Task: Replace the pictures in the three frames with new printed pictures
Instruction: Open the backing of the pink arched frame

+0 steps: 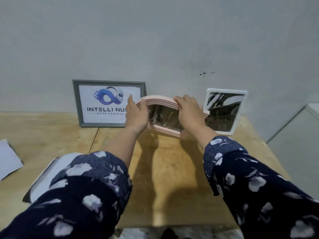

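Between the two hands, the pink frame (164, 116) is hanging tilted above the table (164, 169); left hand (136, 116) and right hand (189, 112) are gripping its side rims. Probably light, rigid; glazing fragile, so edges only.

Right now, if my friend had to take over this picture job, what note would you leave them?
Left hand: grip on the left end of the pink frame.
Right hand: grip over its top edge, right side. The pink frame is tilted, at the back of the wooden table.
Grey frame, far left against the wall, shows a printed logo picture, so it looks done.
White frame, far right, shows a dark picture; I cannot tell if it is new.
Loose sheets lie at the near left.
Left: finish the pink frame, check the white one.
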{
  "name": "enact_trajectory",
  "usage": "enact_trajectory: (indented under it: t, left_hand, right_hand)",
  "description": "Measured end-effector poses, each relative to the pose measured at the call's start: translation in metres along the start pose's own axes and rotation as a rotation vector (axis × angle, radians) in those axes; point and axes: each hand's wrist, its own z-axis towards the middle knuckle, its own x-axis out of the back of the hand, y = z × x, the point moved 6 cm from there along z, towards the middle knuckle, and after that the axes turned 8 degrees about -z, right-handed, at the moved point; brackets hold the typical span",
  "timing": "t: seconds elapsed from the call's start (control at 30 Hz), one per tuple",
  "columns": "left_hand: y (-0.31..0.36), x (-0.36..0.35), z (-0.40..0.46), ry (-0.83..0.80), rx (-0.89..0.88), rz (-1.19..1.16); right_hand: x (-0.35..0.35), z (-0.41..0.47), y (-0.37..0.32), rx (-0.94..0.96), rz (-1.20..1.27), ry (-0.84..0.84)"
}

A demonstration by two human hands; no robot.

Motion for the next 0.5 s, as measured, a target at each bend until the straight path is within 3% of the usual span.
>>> enact_trajectory:
  t: [0.3,0.5]
  left_hand:
    - [-0.052,0.029,-0.084,-0.112,0.211,0.176]
    - [-0.073,0.033,-0.112,-0.194,0.194,0.42]
  right_hand:
    - [-0.011,-0.117,-0.038,0.156,-0.213,0.055]
    - [-0.027,-0.184,-0.041,0.196,-0.222,0.107]
